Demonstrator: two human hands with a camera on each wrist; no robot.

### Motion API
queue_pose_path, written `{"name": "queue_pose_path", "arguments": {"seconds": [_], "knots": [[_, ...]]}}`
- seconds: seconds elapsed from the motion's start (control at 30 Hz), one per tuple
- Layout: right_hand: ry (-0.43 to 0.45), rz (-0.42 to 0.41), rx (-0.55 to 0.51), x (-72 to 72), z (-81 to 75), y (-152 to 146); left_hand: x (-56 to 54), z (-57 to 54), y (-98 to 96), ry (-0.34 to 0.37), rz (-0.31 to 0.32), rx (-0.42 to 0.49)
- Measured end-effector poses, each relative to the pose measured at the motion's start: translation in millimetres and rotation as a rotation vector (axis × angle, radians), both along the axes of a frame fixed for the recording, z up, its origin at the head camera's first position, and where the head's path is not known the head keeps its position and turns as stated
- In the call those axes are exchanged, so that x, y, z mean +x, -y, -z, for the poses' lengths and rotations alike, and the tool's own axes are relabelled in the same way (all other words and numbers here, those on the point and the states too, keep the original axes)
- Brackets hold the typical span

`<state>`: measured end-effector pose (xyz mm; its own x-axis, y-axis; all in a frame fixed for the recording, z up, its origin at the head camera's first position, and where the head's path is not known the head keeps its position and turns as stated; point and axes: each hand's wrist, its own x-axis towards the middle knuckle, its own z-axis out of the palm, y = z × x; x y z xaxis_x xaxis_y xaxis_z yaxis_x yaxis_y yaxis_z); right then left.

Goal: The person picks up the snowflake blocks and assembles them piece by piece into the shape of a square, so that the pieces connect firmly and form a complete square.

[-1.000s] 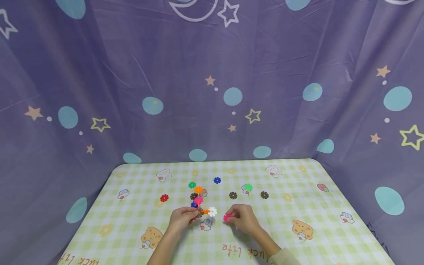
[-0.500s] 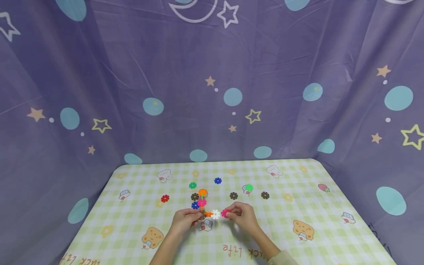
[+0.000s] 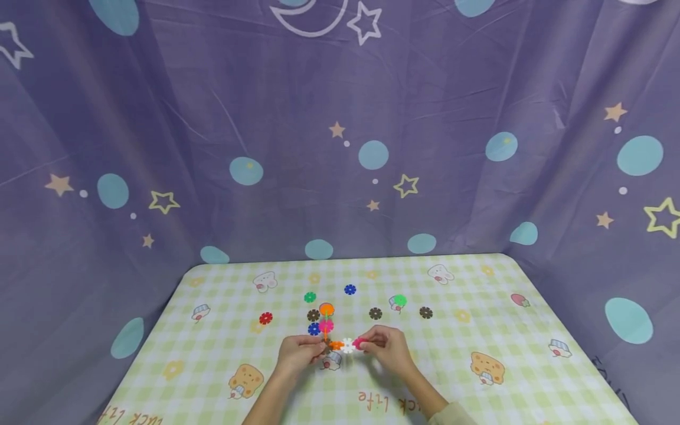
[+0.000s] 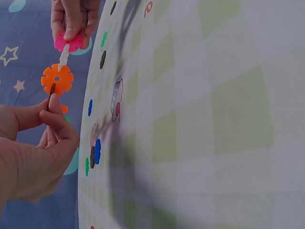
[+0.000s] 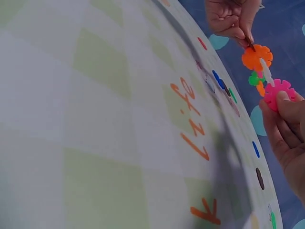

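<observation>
My left hand [image 3: 298,355] pinches a brown snowflake disc [image 4: 51,90] between thumb and fingers. Joined to it is an orange disc [image 4: 57,79], then a white disc [image 3: 347,346]. From the held end a branch of more discs leads away, with a pink disc [image 3: 326,325] and an orange disc [image 3: 326,309] plainly visible. My right hand [image 3: 389,349] grips another pink disc [image 5: 279,94] by its edge. That disc meets the white one at its rim; how deep the slots sit in each other I cannot tell. Both hands hold the chain above the table.
Loose discs lie on the checked cloth [image 3: 212,330]: red [image 3: 265,318], blue [image 3: 350,290], dark green [image 3: 310,297], light green [image 3: 400,300] and several others in brown and blue. A purple patterned curtain [image 3: 297,212] stands behind the table and along its sides.
My right hand's pink disc has come up to the white disc, closing the gap between them. My left hand and the chain have shifted slightly to the right.
</observation>
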<state>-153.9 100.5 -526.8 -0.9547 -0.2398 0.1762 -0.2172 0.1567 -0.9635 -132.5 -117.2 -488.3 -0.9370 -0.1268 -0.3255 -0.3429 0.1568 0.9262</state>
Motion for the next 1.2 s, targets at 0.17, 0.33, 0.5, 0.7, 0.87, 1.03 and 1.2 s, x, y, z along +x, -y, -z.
{"name": "queue_pose_path", "arguments": {"seconds": [0.17,0.33,0.5,0.7,0.87,1.03,1.2], "knots": [[-0.06,0.022,-0.045,2.0,1.3,-0.2,0.4,-1.6,-4.3,-0.007,-0.002,-0.01],[-0.106,0.041,-0.049,1.7,-4.0,0.3,0.8,-1.1,-7.5,-0.009,-0.016,0.003],[-0.109,0.01,0.004,-2.6,-21.1,-0.3,-0.4,-1.0,-4.5,-0.023,-0.006,0.048],[-0.126,-0.088,0.119,-23.8,-13.0,-11.6,-6.1,-6.4,-0.8,-0.044,0.011,0.09],[-0.176,-0.03,0.419,-40.2,-4.3,-25.3,-11.5,-8.8,6.5,-0.072,-0.04,0.067],[-0.204,-0.066,0.657,-44.1,1.6,-30.7,-11.9,-7.6,13.8,-0.074,-0.068,0.05],[-0.324,-0.132,0.702,-39.3,6.1,-27.5,-11.4,-8.8,18.6,-0.085,-0.06,0.045]]}}
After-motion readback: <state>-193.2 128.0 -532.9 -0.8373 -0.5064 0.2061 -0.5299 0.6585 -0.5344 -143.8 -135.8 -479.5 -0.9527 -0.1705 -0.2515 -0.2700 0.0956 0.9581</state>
